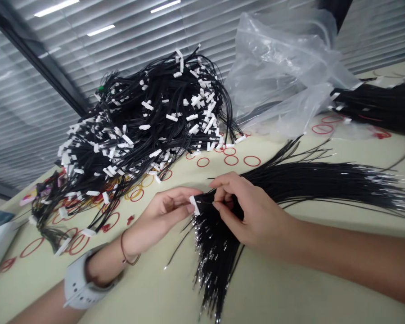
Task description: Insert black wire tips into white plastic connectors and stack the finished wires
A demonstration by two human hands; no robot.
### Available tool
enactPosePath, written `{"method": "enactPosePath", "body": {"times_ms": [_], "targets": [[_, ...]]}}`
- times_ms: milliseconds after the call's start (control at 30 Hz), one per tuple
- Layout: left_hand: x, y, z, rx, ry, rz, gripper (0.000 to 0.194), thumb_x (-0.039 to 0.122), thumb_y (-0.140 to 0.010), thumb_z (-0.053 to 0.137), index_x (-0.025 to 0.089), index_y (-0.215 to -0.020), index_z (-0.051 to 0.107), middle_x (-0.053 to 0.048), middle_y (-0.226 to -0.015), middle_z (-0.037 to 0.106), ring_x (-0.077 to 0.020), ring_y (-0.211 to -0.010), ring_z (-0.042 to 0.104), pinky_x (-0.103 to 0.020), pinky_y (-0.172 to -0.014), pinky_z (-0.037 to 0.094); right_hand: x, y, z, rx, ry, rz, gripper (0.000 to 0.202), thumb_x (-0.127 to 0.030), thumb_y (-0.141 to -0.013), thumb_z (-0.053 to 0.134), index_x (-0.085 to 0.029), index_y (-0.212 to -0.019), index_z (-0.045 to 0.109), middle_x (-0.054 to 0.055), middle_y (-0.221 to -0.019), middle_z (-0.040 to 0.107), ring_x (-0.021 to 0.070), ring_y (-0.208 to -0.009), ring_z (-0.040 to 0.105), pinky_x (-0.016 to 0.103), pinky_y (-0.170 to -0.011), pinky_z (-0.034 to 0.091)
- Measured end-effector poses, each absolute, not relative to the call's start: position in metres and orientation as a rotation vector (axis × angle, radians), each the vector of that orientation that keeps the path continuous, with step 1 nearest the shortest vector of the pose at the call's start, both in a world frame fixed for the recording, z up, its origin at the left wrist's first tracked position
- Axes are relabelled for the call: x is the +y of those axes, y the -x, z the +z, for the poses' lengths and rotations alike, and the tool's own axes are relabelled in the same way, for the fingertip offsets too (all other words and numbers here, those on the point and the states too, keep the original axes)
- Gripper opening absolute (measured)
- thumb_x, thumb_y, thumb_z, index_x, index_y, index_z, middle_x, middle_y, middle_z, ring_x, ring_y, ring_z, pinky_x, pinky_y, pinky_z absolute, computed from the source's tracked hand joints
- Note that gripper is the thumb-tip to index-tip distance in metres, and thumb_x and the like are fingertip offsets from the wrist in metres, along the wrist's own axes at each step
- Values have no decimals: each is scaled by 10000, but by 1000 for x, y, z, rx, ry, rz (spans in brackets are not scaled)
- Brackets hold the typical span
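Note:
A white connector (195, 205) sits pinched between the thumb and fingers of my left hand (167, 209). Just to its right, my right hand (248, 209) is closed, thumb and index finger pressed together on a thin black wire (207, 202) that runs toward the connector. Whether the wire's end is inside the connector I cannot tell. Below and behind both hands lies a thick bundle of black wires (211, 252) with shiny metal tips fanning downward. Another stretch of black wires (324, 182) spreads to the right.
A big heap of black cables with white connectors (148, 117) stands at the back left. Red rubber bands (231, 160) are scattered on the pale table (148, 288). A clear plastic bag (273, 67) lies at the back, with more dark wires (381, 105) at far right.

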State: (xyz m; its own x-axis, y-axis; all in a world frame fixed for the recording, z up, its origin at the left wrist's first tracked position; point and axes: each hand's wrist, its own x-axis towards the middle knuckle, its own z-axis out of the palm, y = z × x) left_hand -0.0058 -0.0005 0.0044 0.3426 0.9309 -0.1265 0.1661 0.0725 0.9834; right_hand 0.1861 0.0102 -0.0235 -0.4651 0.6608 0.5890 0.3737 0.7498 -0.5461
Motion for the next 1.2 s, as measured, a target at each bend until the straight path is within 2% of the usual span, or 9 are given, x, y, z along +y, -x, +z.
{"method": "enactPosePath", "body": {"times_ms": [400,733,967,1200], "targets": [[0,5,6,1144,-1411,761,197,162,-789,598,193,-980,631,9,-854,682,-84,-796,586,-162,-735,438,13,-186,-23,-2059,790,539,255,-94,-780,433,-181,-1006,356,-41,-732,539,66,-644,482,215,-644,386],[-1,4,6,1146,-1440,769,180,149,-787,590,193,-954,642,9,-856,684,-85,-799,585,-162,-739,439,13,-187,-22,-2108,754,560,322,-57,-749,434,-177,-1030,333,-61,-693,522,52,-602,455,203,-619,362],[-4,3,6,1203,-1509,723,201,168,-783,585,186,-978,627,-7,-833,666,-113,-769,572,-208,-705,443,13,-186,-23,-2112,729,569,337,-62,-762,433,-178,-1058,319,-53,-704,532,59,-611,455,209,-641,366],[-12,-3,5,1273,-1655,779,215,176,-771,584,183,-982,630,-13,-782,643,-127,-665,547,-242,-628,457,7,-184,-22,-2133,720,455,252,-64,-789,412,-178,-1012,393,-26,-740,538,82,-678,483,229,-673,362]]}}
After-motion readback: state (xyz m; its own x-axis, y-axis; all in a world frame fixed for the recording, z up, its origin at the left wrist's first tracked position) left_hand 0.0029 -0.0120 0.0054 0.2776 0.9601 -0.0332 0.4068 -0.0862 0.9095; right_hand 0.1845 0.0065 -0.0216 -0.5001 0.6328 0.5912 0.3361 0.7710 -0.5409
